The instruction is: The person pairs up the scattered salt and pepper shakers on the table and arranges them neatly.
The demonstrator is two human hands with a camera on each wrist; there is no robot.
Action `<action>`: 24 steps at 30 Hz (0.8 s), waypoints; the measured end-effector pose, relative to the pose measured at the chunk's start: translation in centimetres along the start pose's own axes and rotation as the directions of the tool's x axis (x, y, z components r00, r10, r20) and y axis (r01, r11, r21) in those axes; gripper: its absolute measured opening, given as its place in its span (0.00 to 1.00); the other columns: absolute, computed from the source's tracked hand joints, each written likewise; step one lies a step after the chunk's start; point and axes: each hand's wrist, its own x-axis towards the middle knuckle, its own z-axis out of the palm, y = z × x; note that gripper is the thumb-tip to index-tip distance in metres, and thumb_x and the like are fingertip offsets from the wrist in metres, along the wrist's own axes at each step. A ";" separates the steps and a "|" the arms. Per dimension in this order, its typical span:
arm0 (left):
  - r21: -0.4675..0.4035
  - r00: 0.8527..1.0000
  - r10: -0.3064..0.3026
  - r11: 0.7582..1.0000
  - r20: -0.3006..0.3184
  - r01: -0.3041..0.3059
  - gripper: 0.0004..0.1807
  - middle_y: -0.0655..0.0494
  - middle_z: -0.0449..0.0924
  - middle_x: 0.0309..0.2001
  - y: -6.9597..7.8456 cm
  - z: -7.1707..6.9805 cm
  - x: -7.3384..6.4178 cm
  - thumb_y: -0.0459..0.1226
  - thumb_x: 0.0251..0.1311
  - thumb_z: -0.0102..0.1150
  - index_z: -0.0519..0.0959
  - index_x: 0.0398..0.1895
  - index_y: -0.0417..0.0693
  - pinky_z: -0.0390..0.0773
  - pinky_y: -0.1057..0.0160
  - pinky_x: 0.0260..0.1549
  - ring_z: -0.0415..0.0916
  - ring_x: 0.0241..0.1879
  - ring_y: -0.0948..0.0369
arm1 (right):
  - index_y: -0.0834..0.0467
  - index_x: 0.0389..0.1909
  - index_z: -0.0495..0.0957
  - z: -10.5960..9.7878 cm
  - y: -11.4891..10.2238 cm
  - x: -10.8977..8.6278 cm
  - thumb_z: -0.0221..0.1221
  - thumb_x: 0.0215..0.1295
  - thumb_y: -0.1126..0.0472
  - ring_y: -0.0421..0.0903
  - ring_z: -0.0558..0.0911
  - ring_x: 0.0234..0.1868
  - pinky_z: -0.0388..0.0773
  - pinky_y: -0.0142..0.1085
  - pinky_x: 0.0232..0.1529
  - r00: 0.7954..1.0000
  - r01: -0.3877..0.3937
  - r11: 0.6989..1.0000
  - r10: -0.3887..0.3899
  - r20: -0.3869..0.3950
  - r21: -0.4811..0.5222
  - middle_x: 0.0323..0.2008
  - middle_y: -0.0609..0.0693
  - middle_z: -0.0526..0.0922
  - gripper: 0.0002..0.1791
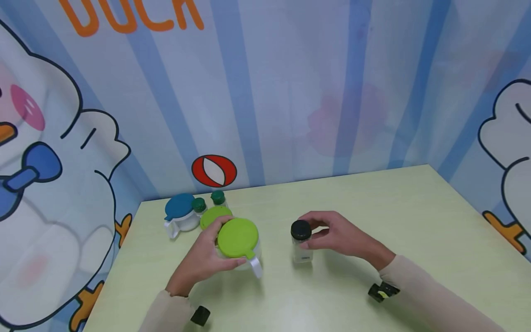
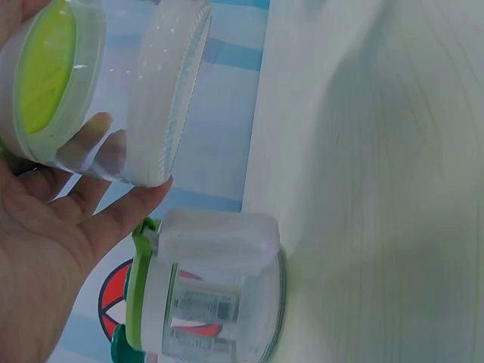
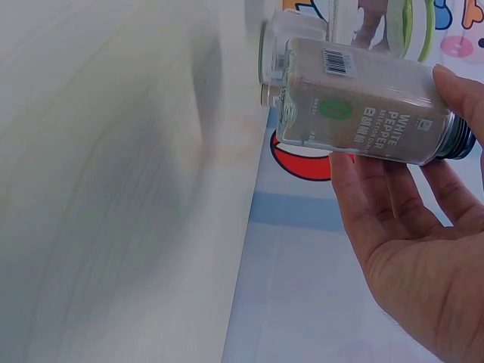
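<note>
My left hand (image 1: 203, 259) grips a clear seasoning jar (image 2: 140, 98) with a light-green lid (image 1: 238, 237) and a white handle. In the left wrist view the jar is tilted a little, its base off the table. My right hand (image 1: 342, 236) holds a clear glass pepper bottle (image 3: 363, 102) with a black cap (image 1: 301, 229), thumb on one side and fingers on the other. The label reads "WHITE PEPPER", and the bottle appears raised above the table. Behind the left hand stands a second green-lidded jar (image 2: 219, 295), partly hidden in the head view.
A blue-lidded jar (image 1: 180, 206) with a white handle stands at the table's back left. Beside it are two small green-capped bottles (image 1: 199, 205). The pale table (image 1: 373, 207) meets a cartoon-printed wall sheet (image 1: 290, 101) at its back edge.
</note>
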 end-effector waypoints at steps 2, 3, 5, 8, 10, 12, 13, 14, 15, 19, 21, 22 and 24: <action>-0.009 1.000 -0.006 1.000 0.008 0.006 0.49 0.53 0.73 0.63 0.1 0.3 0.2 0.45 0.45 0.82 0.65 0.71 0.53 0.77 0.42 0.59 0.71 0.61 0.50 | 0.47 0.56 0.81 -0.2 0.0 -0.3 0.71 0.62 0.58 0.51 0.82 0.52 0.85 0.42 0.51 1.000 -0.011 1.000 0.011 -0.010 -0.003 0.49 0.51 0.83 0.22; -0.014 1.000 -0.006 1.000 0.011 0.006 0.50 0.53 0.73 0.64 0.2 0.5 0.3 0.45 0.44 0.83 0.64 0.71 0.52 0.77 0.42 0.59 0.71 0.61 0.50 | 0.47 0.57 0.81 -0.3 0.0 -0.4 0.72 0.62 0.58 0.51 0.82 0.52 0.85 0.41 0.51 1.000 -0.017 1.000 0.017 -0.015 -0.007 0.50 0.51 0.83 0.22; -0.018 1.000 -0.006 1.000 0.017 0.006 0.51 0.54 0.73 0.64 0.4 0.9 0.5 0.45 0.44 0.83 0.64 0.72 0.51 0.76 0.42 0.60 0.71 0.61 0.51 | 0.48 0.57 0.81 -0.6 0.0 -0.7 0.72 0.61 0.58 0.51 0.82 0.52 0.85 0.41 0.50 0.999 -0.025 1.000 0.024 -0.024 -0.010 0.50 0.51 0.83 0.22; -0.023 1.000 -0.006 1.000 0.022 0.007 0.51 0.57 0.73 0.63 0.6 1.4 0.9 0.45 0.43 0.83 0.65 0.72 0.52 0.76 0.43 0.60 0.71 0.61 0.53 | 0.48 0.57 0.81 -0.9 0.0 -1.1 0.72 0.61 0.58 0.51 0.82 0.52 0.85 0.41 0.49 0.999 -0.028 0.999 0.028 -0.038 -0.021 0.49 0.51 0.83 0.22; -0.029 1.000 -0.007 1.000 0.028 0.008 0.50 0.59 0.73 0.62 0.7 1.8 1.1 0.45 0.42 0.84 0.66 0.71 0.55 0.76 0.44 0.60 0.71 0.61 0.54 | 0.48 0.56 0.81 -1.2 0.0 -1.3 0.72 0.61 0.58 0.51 0.82 0.51 0.85 0.41 0.49 0.999 -0.026 0.999 0.025 -0.046 -0.031 0.49 0.51 0.83 0.22; -0.040 0.999 -0.005 0.999 0.033 0.006 0.50 0.60 0.74 0.62 0.7 2.0 1.3 0.44 0.42 0.84 0.66 0.70 0.56 0.76 0.45 0.60 0.71 0.60 0.55 | 0.48 0.56 0.81 -1.3 0.0 -1.5 0.72 0.60 0.58 0.50 0.82 0.51 0.85 0.40 0.50 0.998 -0.024 0.999 0.021 -0.056 -0.043 0.49 0.51 0.83 0.22; -0.049 0.999 0.000 0.999 0.037 0.002 0.49 0.60 0.74 0.61 0.7 2.2 1.4 0.44 0.41 0.84 0.67 0.70 0.57 0.77 0.46 0.59 0.72 0.60 0.55 | 0.48 0.55 0.81 -1.4 0.0 -1.6 0.72 0.60 0.58 0.49 0.82 0.51 0.84 0.40 0.50 0.998 -0.023 0.999 0.020 -0.060 -0.050 0.49 0.51 0.84 0.22; -0.055 0.999 0.008 0.998 0.040 -0.006 0.49 0.60 0.74 0.61 0.7 2.4 1.5 0.44 0.41 0.84 0.67 0.69 0.57 0.77 0.47 0.59 0.72 0.59 0.56 | 0.49 0.55 0.81 -1.5 0.1 -1.8 0.72 0.60 0.58 0.49 0.82 0.51 0.84 0.40 0.50 0.998 -0.023 0.998 0.019 -0.063 -0.051 0.48 0.51 0.83 0.21; -0.061 0.999 0.015 0.998 0.043 -0.013 0.49 0.60 0.74 0.60 0.7 2.5 1.7 0.43 0.41 0.84 0.68 0.69 0.57 0.77 0.48 0.59 0.72 0.58 0.56 | 0.49 0.55 0.81 -1.6 0.1 -1.9 0.73 0.60 0.58 0.49 0.82 0.50 0.84 0.40 0.50 0.997 -0.023 0.998 0.019 -0.069 -0.054 0.48 0.51 0.84 0.21; -0.083 0.998 0.046 0.996 0.048 -0.042 0.48 0.61 0.76 0.59 0.8 3.2 2.1 0.42 0.40 0.85 0.68 0.67 0.59 0.76 0.50 0.58 0.74 0.57 0.57 | 0.49 0.54 0.81 -2.1 0.5 -2.5 0.73 0.60 0.58 0.48 0.82 0.51 0.84 0.40 0.51 0.997 -0.021 0.998 0.017 -0.078 -0.060 0.49 0.51 0.84 0.21; -0.092 0.997 0.053 0.995 0.053 -0.048 0.48 0.61 0.76 0.59 0.9 3.5 2.3 0.41 0.40 0.85 0.69 0.67 0.59 0.76 0.50 0.58 0.74 0.56 0.57 | 0.49 0.54 0.81 -2.4 0.6 -2.7 0.73 0.60 0.58 0.48 0.82 0.51 0.84 0.40 0.51 0.997 -0.016 0.998 0.011 -0.078 -0.066 0.48 0.52 0.84 0.21; -0.096 0.997 0.056 0.994 0.055 -0.050 0.48 0.61 0.76 0.59 0.9 3.7 2.3 0.41 0.40 0.85 0.69 0.67 0.59 0.76 0.49 0.58 0.74 0.56 0.57 | 0.49 0.55 0.81 -2.6 0.6 -2.9 0.72 0.60 0.58 0.48 0.82 0.51 0.84 0.40 0.51 0.997 -0.013 0.998 0.008 -0.075 -0.068 0.49 0.52 0.83 0.21; -0.100 0.996 0.055 0.994 0.064 -0.048 0.47 0.62 0.76 0.59 1.1 4.0 2.4 0.42 0.40 0.85 0.69 0.67 0.60 0.76 0.47 0.59 0.74 0.57 0.57 | 0.50 0.55 0.81 -3.0 0.7 -3.2 0.72 0.61 0.59 0.48 0.82 0.51 0.84 0.41 0.52 0.998 -0.008 0.997 0.003 -0.068 -0.072 0.49 0.53 0.83 0.21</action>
